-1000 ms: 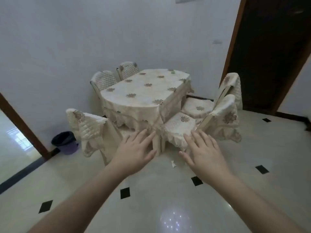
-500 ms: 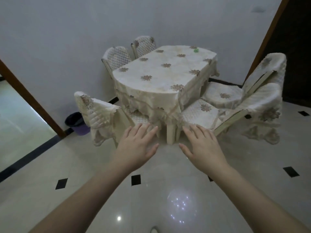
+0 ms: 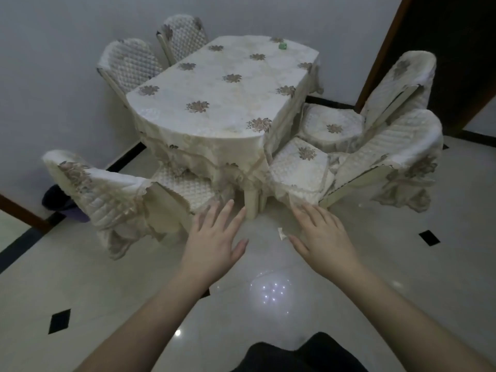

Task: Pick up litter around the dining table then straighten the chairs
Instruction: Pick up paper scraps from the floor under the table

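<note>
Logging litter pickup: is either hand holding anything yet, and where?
Nothing held: left hand and right hand are open above the floor; paper scrap lies ungrasped.

Glossy pale tiled floor (image 3: 402,264) with black diamond insets carries a small white paper scrap (image 3: 281,233) near the table leg, a cloth-covered dining table (image 3: 214,103) with a small green object (image 3: 282,46) on top, and five covered chairs around it.
</note>
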